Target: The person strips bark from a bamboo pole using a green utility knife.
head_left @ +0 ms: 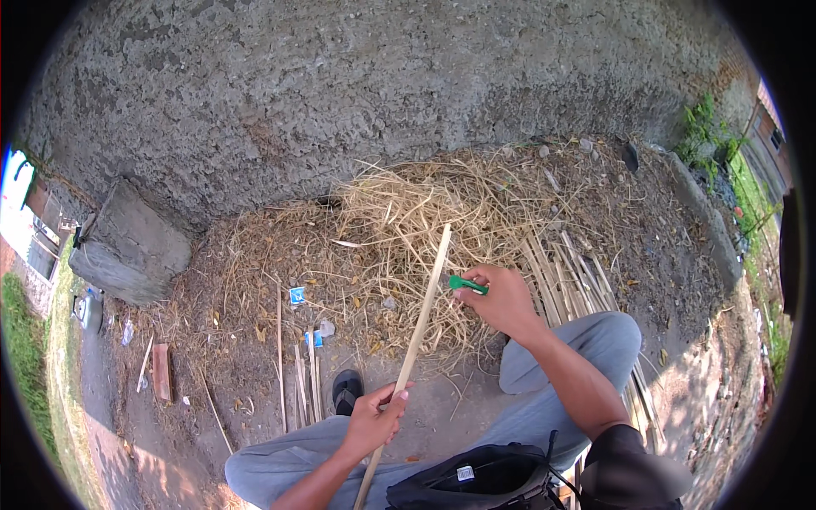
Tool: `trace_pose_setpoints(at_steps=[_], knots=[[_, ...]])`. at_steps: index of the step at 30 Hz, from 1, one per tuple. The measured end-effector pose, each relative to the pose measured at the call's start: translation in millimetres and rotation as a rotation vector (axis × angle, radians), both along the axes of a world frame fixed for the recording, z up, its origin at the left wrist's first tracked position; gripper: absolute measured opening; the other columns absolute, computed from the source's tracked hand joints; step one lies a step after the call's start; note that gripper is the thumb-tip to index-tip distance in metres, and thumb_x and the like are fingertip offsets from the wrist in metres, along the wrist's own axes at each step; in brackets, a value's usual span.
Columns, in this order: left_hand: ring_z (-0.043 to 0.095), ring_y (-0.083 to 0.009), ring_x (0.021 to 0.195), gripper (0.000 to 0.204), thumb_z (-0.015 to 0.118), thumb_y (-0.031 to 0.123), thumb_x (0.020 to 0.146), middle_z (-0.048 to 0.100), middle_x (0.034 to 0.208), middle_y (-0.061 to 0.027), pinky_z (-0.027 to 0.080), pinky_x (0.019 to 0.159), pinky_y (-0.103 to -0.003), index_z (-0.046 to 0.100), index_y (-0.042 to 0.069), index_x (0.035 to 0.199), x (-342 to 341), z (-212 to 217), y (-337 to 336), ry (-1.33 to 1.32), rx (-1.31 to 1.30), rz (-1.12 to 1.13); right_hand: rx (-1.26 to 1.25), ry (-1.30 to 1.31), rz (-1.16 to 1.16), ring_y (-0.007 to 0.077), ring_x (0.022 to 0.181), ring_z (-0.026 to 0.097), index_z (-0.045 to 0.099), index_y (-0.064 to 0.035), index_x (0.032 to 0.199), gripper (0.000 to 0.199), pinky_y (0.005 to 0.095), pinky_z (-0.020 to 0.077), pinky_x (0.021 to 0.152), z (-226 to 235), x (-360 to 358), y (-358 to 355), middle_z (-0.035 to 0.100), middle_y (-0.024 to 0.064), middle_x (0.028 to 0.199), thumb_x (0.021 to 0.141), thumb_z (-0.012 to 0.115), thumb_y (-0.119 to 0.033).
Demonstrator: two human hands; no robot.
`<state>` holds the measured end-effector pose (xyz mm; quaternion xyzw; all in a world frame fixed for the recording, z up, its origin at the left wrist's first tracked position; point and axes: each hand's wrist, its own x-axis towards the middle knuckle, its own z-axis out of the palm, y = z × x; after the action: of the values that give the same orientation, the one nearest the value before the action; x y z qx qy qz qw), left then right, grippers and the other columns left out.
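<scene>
My left hand (376,422) is closed around the lower part of a long, pale bamboo strip (425,310). The strip slants up and away, its far end free above the ground and its near end running down between my legs. To the right of its upper part, my right hand (499,302) grips a short green cutter-like tool (468,286) between thumb and fingers. The tool's tip points left, close to the strip; whether they touch I cannot tell. No blade can be made out. Behind both lies a heap of thin, curled shavings (404,204).
More split strips (565,276) lie beside my right knee, and several thin ones (308,382) lie left of my foot. A rough grey wall (340,85) rises behind the heap. A concrete block (140,242) and a brick (161,371) are at the left. A black bag (476,480) rests on my lap.
</scene>
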<state>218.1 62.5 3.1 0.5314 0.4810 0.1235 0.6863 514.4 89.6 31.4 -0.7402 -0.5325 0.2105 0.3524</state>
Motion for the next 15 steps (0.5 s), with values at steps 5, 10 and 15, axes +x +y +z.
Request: trace_pose_setpoints(at_steps=[5,10,15], knots=[[0.044,-0.0023,0.049,0.036,0.056,0.026,0.102,0.053,0.073,0.0013,0.036,0.041,-0.021,0.06,0.006,0.132,1,8,-3,-0.051,0.028,0.013,0.168,0.193,-0.151,0.0179,0.07,0.068,0.072,-0.0048,0.103,0.031,0.0334,0.0514,0.063,-8,14,0,0.071,0.0094,0.081,0.079,0.081,-0.021],[0.044,-0.001,0.054,0.038,0.057,0.025,0.102,0.055,0.075,0.0006,0.038,0.046,-0.02,0.058,0.005,0.133,0,4,-5,-0.03,0.105,0.039,0.152,0.507,-0.111,0.0135,0.065,0.064,0.07,-0.0034,0.108,0.032,0.0307,0.0495,0.06,-25,19,2,0.071,0.0081,0.081,0.083,0.078,-0.021],[0.046,-0.0012,0.056,0.039,0.059,0.026,0.101,0.055,0.076,0.0005,0.038,0.047,-0.021,0.058,0.006,0.134,-1,0,-6,-0.024,0.101,0.058,0.096,0.332,-0.026,0.0142,0.067,0.065,0.07,-0.0035,0.109,0.032,0.031,0.0498,0.062,-23,10,3,0.071,0.0092,0.081,0.084,0.076,-0.023]])
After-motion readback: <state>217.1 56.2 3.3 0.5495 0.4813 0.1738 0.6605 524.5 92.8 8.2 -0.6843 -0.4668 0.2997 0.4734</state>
